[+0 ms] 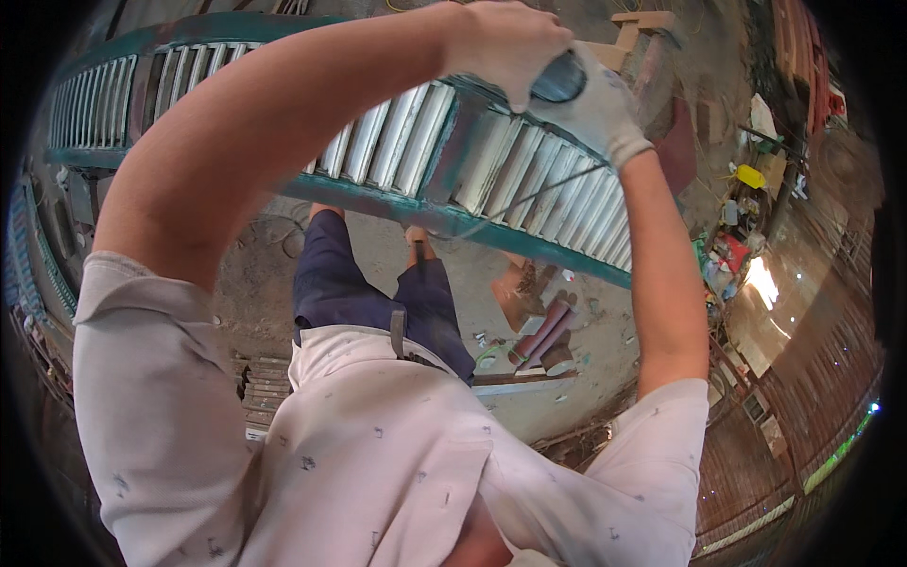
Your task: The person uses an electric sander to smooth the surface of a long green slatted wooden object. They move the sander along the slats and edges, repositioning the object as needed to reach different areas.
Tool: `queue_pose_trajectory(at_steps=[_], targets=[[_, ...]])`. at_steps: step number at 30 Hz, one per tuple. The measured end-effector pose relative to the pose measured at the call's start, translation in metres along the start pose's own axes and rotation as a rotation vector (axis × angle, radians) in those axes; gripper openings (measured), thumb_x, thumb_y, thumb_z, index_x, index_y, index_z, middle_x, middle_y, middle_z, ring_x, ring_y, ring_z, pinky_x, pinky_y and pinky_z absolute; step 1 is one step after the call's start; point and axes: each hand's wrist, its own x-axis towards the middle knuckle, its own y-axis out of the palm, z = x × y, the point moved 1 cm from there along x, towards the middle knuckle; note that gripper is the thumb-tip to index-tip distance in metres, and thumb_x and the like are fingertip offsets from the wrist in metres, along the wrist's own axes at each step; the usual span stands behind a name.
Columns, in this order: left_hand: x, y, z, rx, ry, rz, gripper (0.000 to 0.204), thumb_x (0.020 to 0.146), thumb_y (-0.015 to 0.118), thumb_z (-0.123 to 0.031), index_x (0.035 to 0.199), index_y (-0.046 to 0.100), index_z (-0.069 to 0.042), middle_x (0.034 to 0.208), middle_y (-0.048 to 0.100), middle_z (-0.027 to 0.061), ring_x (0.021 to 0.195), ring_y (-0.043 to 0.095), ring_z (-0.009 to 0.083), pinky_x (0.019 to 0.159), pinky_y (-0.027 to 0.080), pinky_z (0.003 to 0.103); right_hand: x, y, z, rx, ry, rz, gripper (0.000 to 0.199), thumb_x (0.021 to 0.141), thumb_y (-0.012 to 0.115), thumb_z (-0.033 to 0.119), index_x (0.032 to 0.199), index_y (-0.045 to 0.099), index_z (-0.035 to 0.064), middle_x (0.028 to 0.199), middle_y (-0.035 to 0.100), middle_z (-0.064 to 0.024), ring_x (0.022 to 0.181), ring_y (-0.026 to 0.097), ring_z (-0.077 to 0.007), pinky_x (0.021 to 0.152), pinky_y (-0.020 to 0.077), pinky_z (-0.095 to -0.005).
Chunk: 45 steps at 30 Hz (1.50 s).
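A long louvered shutter panel (430,194), with a teal frame and pale slats, stretches across in front of me. Over its far edge, my left hand (505,47) curls its fingers around a tool with a dark, round end (559,77). My right hand (595,109), in a pale work glove, grips the same tool from the right side. Most of the tool's body is hidden by the hands, so its exact kind does not show. A thin dark cord (543,196) slants from near my right wrist down across the slats.
Wooden blocks (518,300) and reddish-brown pieces (545,331) lie on the dusty floor beside my legs. To the far right are a yellow object (751,177) and scattered clutter. A wooden stand (642,33) is beyond my right hand.
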Motion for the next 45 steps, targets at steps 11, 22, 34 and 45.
queue_pose_trajectory(at_steps=[11,22,34,45], targets=[[-0.069,-0.076,0.047,-0.085,-0.049,0.158,0.046,0.079,0.081,-0.015,0.120,0.070,0.004,0.120,0.078,0.0273,0.117,0.075,0.0461,0.100,0.059,0.053,0.044,0.016,0.094,0.033,0.006,-0.003,0.080,0.077,0.092,0.064,0.136,0.071,0.0148,0.125,0.082,-0.0126,0.115,0.078,-0.0336,0.099,0.0602,-0.0459],[-0.206,-0.156,0.177,0.066,-0.271,0.087,0.060,0.073,0.094,-0.028,0.123,0.070,-0.004,0.121,0.075,0.0211,0.119,0.073,0.0410,0.102,0.058,0.048,0.153,0.021,0.286,0.099,-0.185,-0.036,0.073,0.083,0.083,0.067,0.130,0.073,0.0121,0.117,0.081,-0.0199,0.108,0.080,-0.0373,0.097,0.0620,-0.0483],[-0.294,-0.205,0.278,0.226,-0.410,0.040,0.077,0.065,0.102,-0.032,0.133,0.071,-0.012,0.117,0.080,0.0175,0.114,0.077,0.0392,0.100,0.060,0.048,0.213,0.018,0.412,0.159,-0.237,-0.055,0.076,0.083,0.083,0.069,0.129,0.078,0.0089,0.128,0.080,-0.0235,0.121,0.077,-0.0395,0.103,0.0606,-0.0503],[-0.237,-0.160,0.195,0.166,-0.329,-0.024,0.062,0.068,0.096,-0.035,0.119,0.077,-0.008,0.112,0.081,0.0217,0.111,0.078,0.0430,0.095,0.061,0.052,0.161,0.018,0.322,0.079,-0.170,-0.081,0.075,0.080,0.087,0.066,0.128,0.076,0.0099,0.124,0.080,-0.0249,0.116,0.077,-0.0424,0.101,0.0601,-0.0521]])
